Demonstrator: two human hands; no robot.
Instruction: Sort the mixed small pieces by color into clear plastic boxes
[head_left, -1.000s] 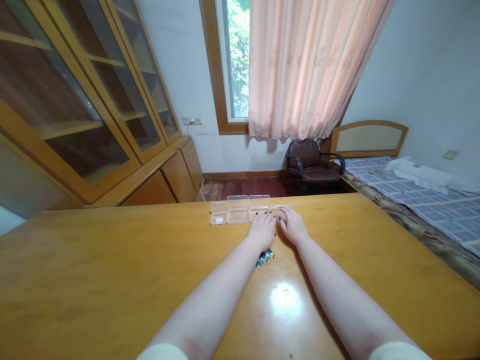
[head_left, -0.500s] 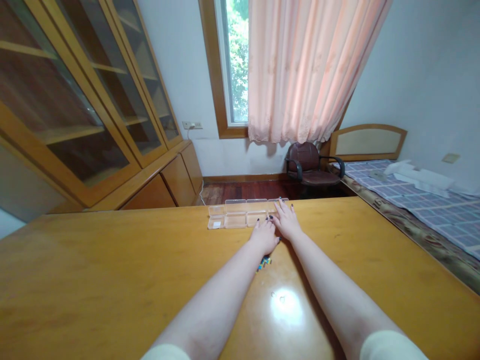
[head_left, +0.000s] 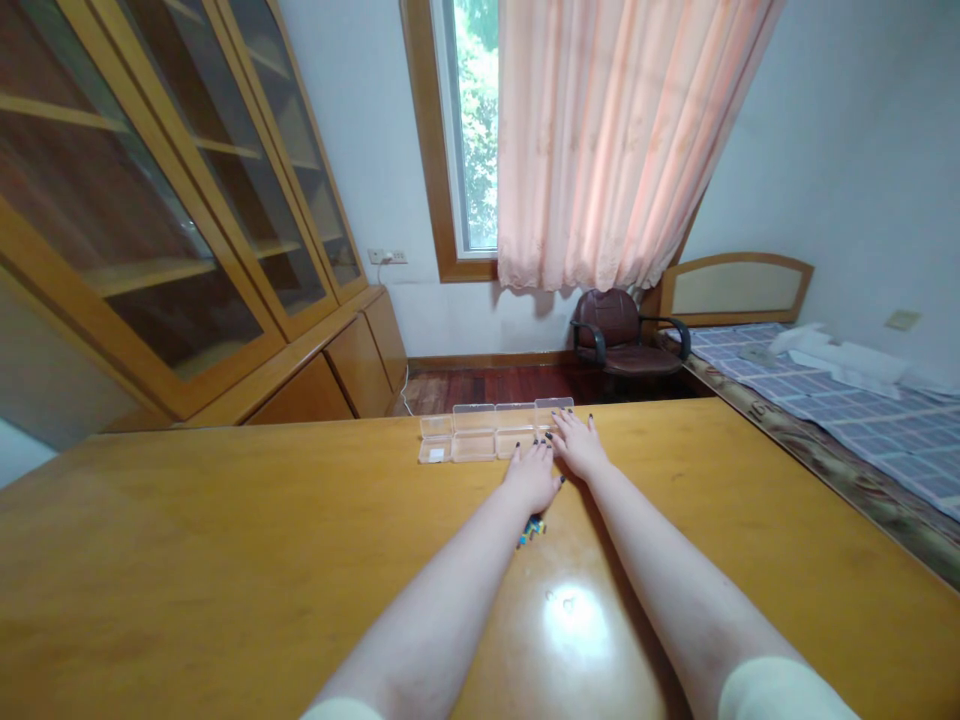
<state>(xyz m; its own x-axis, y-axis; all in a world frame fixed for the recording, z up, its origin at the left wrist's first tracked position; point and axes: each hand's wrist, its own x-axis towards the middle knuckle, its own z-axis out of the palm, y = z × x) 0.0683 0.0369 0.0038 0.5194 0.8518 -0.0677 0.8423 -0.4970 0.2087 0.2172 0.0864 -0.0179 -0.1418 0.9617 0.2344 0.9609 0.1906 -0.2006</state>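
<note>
Both your hands lie palm down at the far edge of the wooden table (head_left: 225,560), side by side and almost touching. Your left hand (head_left: 534,477) is open and flat, its dark-nailed fingers stretched forward so that the tips reach the near edge of the row of clear plastic boxes (head_left: 472,440); it grips nothing. Your right hand (head_left: 579,445) is also open, fingers spread, and rests over the right end of that row. Whether it presses on the last box or on the table just beside it, I cannot tell.

The row of clear plastic boxes runs left to right along the table's far edge, and most of it lies uncovered to the left of your hands. A little heap of small coloured pieces (head_left: 532,527), blue and yellow among them, lies on the table just beneath your left wrist, partly hidden by it.

Beyond the table stand a glass-fronted cabinet (head_left: 150,230) on the left, a window (head_left: 476,130) with a pink curtain (head_left: 615,140), a dark armchair (head_left: 622,335) under the curtain, and a bed (head_left: 847,400) on the right.
</note>
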